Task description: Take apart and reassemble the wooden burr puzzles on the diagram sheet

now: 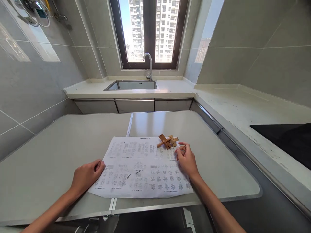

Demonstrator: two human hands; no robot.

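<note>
A white printed sheet (136, 168) with small line diagrams lies flat on the table. On its upper right corner sits a small heap of wooden puzzle sticks (167, 141), some crossing each other. My left hand (87, 173) rests curled in a loose fist at the sheet's left edge, with nothing visible in it. My right hand (186, 158) is at the sheet's right edge, just beside the wooden sticks. Its fingers are bent but apart and hold nothing that I can see.
The pale folding table (80, 139) has a seam down its middle. Behind it, a white counter (172, 85) carries a sink (136, 85) and a faucet (150, 66) below a window. A dark item (289, 139) lies on the right counter.
</note>
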